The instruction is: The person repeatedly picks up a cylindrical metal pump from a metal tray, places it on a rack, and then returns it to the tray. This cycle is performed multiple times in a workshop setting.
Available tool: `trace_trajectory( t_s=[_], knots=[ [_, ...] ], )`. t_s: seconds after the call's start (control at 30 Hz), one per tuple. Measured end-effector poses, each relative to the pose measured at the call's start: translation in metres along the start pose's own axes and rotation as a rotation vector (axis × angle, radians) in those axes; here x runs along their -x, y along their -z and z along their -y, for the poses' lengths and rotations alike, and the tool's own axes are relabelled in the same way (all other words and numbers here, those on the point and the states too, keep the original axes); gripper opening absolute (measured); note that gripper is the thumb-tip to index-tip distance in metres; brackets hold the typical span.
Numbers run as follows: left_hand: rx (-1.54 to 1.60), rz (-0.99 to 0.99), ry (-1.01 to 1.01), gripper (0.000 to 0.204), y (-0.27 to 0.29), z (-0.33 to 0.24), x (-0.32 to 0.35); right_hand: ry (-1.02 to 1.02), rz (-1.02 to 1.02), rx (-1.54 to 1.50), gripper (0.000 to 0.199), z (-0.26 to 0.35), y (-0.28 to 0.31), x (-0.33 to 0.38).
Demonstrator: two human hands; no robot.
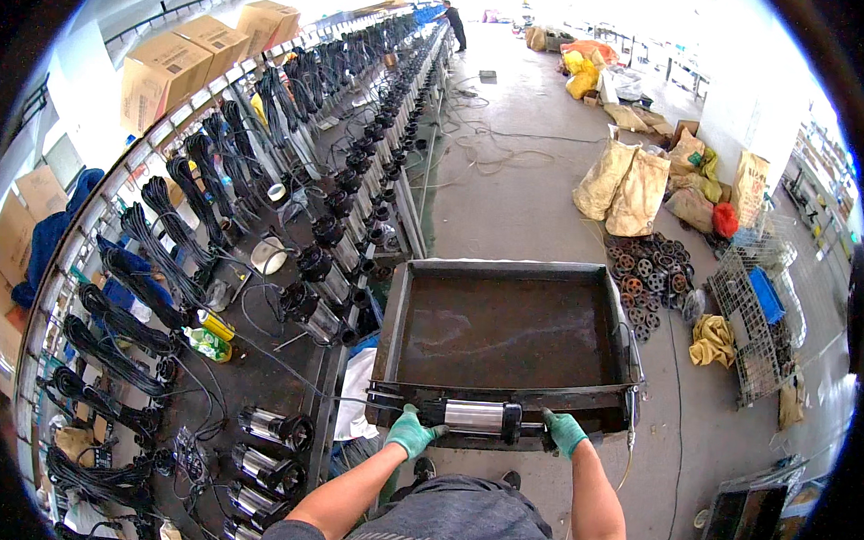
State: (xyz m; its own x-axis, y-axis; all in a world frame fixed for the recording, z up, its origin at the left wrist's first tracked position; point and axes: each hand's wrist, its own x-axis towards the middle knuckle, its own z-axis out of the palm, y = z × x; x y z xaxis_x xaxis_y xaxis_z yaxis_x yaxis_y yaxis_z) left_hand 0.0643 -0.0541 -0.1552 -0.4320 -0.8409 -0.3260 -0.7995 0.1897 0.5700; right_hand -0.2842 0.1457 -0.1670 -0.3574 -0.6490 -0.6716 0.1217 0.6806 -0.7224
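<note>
A long desk [257,378] runs down the left, carrying rows of steel pumps [265,426] with black cable coils [115,354]. A dark metal tray [506,330] stands empty on the concrete floor [511,178], near sacks [625,186] and rusty wheels [651,273]

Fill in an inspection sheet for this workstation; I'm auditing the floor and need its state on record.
Surface: dark metal tray cart, bed bare and stained.
Job's things: silver cylindrical pump with black ends, lying across the cart's near rim.
Clutter: burlap sacks, rusty cast rings, wire cage, yellow rag on the floor.
Grippers: left hand and right hand, green-gloved, each gripping one end of the pump.
Cables: black coiled cords hung along the bench; loose leads on the floor.
Surroundings: long bench lined with pumps, cardboard boxes above, a person far down the aisle.
</note>
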Motion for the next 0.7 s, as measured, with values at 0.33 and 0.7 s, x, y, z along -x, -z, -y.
trace_trajectory(
  t_s=[0.33,0.7],
  knots=[
    [-0.013,0.008,0.019,0.099,0.006,-0.012,0.004,0.610,-0.060,0.276,0.030,-0.026,0.013,0.005],
    [-0.029,0.062,0.081,0.099,0.025,-0.034,0.015,0.252,0.142,-0.041,0.034,-0.002,0.004,0.028]
  ],
)
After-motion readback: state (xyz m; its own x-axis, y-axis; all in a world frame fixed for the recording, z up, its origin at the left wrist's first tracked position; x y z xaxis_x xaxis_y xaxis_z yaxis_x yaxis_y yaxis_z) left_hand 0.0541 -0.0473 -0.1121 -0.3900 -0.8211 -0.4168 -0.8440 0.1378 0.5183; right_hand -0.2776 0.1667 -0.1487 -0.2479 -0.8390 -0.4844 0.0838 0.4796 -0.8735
